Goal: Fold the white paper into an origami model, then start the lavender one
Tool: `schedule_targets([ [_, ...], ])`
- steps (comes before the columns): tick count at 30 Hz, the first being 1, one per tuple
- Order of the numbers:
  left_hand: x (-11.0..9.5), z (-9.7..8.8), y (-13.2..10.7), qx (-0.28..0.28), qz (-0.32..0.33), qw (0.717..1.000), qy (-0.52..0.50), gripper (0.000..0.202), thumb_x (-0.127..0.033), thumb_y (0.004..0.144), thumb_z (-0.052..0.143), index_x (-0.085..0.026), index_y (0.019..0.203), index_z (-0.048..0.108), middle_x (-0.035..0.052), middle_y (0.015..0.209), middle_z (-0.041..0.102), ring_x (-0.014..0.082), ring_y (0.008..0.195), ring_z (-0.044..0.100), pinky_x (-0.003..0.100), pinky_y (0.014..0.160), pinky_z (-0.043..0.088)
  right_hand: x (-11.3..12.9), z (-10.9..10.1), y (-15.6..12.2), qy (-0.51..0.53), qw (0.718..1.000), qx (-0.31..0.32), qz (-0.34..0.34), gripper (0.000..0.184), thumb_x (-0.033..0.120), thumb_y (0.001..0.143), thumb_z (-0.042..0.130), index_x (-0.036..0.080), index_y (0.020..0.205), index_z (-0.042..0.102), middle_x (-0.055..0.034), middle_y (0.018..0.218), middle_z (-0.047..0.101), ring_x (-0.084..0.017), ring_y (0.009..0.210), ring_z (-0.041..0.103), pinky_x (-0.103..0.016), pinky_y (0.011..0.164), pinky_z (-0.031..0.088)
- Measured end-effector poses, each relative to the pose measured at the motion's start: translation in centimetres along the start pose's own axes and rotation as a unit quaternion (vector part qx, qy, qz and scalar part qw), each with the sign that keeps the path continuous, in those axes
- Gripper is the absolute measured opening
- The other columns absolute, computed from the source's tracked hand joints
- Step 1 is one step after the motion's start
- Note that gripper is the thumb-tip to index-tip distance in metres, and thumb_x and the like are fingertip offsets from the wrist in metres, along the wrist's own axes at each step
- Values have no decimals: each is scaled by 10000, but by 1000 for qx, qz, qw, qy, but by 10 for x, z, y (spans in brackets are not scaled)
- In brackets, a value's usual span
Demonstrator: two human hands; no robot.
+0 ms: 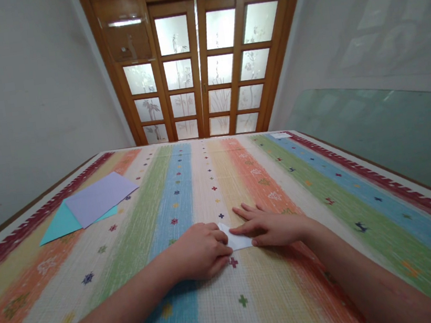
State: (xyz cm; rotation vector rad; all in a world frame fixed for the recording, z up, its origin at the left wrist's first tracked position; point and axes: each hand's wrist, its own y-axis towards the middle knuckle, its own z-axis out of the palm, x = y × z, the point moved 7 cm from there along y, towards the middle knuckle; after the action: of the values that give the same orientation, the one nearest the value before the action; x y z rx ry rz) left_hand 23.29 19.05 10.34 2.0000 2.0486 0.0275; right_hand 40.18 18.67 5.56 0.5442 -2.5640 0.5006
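Observation:
A small folded piece of white paper (237,239) lies on the striped cloth (188,197) near the middle of the table. My left hand (200,250) is curled with its fingertips pinching the paper's left edge. My right hand (268,225) lies flat with its fingers stretched out, pressing on the paper's right side. Most of the paper is hidden under both hands.
A lavender sheet (99,198) lies over a turquoise sheet (59,227) at the far left of the table. A small white slip (280,135) sits at the far right corner. A wooden glazed door (199,68) stands beyond. A glass pane (386,133) leans on the right.

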Motion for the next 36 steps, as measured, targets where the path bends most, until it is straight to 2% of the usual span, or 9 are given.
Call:
schedule_targets([
  [5, 3, -5, -5, 14, -8, 1000, -10, 201, -297, 890, 558, -221, 823, 731, 56, 878, 693, 209, 833, 612, 346, 781, 440, 0, 0, 0, 1, 1000, 9, 4, 622, 231, 821, 643, 442, 1378, 464, 28, 1606, 64, -336, 1461, -54, -621, 1137, -20],
  [10, 9, -12, -14, 53, -19, 998, 16, 174, -313, 870, 607, -235, 818, 753, 51, 873, 693, 217, 866, 597, 351, 808, 423, 3, 0, -1, -17, 999, 37, 12, 641, 235, 843, 615, 454, 1408, 407, 37, 1606, 2, -329, 1457, -89, -614, 1137, -27],
  [15, 13, -19, -20, 60, -41, 996, 44, 188, -346, 853, 641, -229, 761, 755, 46, 778, 685, 217, 812, 573, 347, 745, 404, 5, 0, 0, -23, 998, 52, 23, 655, 241, 842, 619, 436, 1423, 390, 22, 1608, -14, -326, 1456, -105, -608, 1136, -43],
  [20, 15, -21, -28, 75, -70, 993, 59, 157, -302, 805, 685, -216, 685, 739, 41, 733, 677, 211, 767, 573, 338, 697, 395, 4, -1, 0, -13, 999, 47, 22, 636, 250, 836, 633, 423, 1410, 422, 22, 1611, 12, -330, 1457, -99, -597, 1143, -46],
  [25, 33, -34, -36, 45, -85, 995, 34, 166, -245, 832, 628, -196, 697, 711, 41, 811, 682, 183, 756, 597, 307, 686, 410, 5, -4, -1, 10, 1000, 8, 13, 611, 221, 810, 650, 437, 1360, 493, 28, 1605, 101, -341, 1465, -30, -629, 1138, -28],
  [29, 48, -46, -32, -39, -134, 988, 61, 255, -260, 925, 501, -176, 764, 680, 65, 843, 667, 198, 823, 594, 315, 729, 422, 6, -4, -3, 18, 999, -20, 19, 617, 176, 772, 654, 409, 1332, 544, 26, 1600, 149, -337, 1470, 15, -618, 1149, -7],
  [31, 44, -40, -25, -61, -127, 989, 49, 230, -274, 934, 498, -176, 836, 682, 67, 873, 667, 205, 858, 589, 327, 764, 432, 9, -3, -2, 15, 999, -39, 18, 634, 142, 755, 636, 397, 1329, 555, 23, 1598, 163, -334, 1472, 28, -607, 1155, 4],
  [33, 33, -26, -16, -52, -98, 994, 18, 183, -286, 921, 531, -182, 938, 680, 65, 940, 673, 211, 906, 591, 335, 809, 442, 14, -2, 0, 4, 999, -52, 10, 647, 130, 757, 613, 400, 1341, 543, 20, 1598, 167, -331, 1474, 29, -607, 1154, 13],
  [36, 19, -5, -7, -31, -71, 997, -6, 221, -331, 878, 602, -184, 1031, 662, 81, 1021, 670, 241, 976, 589, 369, 868, 448, 26, 1, 5, -8, 997, -73, -15, 599, 174, 796, 604, 390, 1351, 538, 0, 1591, 215, -327, 1475, 42, -611, 1150, 13],
])
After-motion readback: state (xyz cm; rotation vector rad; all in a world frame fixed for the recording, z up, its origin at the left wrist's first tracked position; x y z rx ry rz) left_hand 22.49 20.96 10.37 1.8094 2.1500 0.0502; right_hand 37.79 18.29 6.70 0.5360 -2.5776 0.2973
